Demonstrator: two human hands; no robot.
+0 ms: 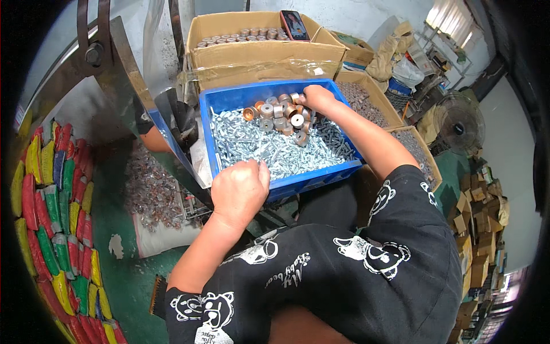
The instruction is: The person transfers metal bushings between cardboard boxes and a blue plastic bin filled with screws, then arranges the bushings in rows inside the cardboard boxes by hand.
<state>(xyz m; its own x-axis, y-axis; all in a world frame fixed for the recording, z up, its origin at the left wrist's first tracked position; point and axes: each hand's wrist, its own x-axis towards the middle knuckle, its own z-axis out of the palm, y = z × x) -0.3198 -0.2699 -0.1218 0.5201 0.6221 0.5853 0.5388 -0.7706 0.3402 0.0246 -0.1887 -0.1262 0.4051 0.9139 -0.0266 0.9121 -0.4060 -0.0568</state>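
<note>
In front of me a blue plastic bin (298, 184) holds a spread of small silvery screw-like metal pieces (246, 137). On top of them, toward the back, lies a pile of short copper-coloured metal cylinders (281, 112), some with a round hole in the end. My right hand (318, 97) reaches across to the far right of this pile, its fingers curled against the cylinders; what they grip is hidden. At the bin's near left edge, my left hand (240, 188) is closed with the thumb against the fingers, just over the screws. Whatever it holds is too small to tell.
Behind the bin stands a cardboard box (258, 60) with rows of cylinders, a phone (295, 26) leaning on its rim. More open boxes (372, 86) of small parts stand to the right. A metal machine frame (134, 74) is close on the left, beside stacked coloured bags (54, 212).
</note>
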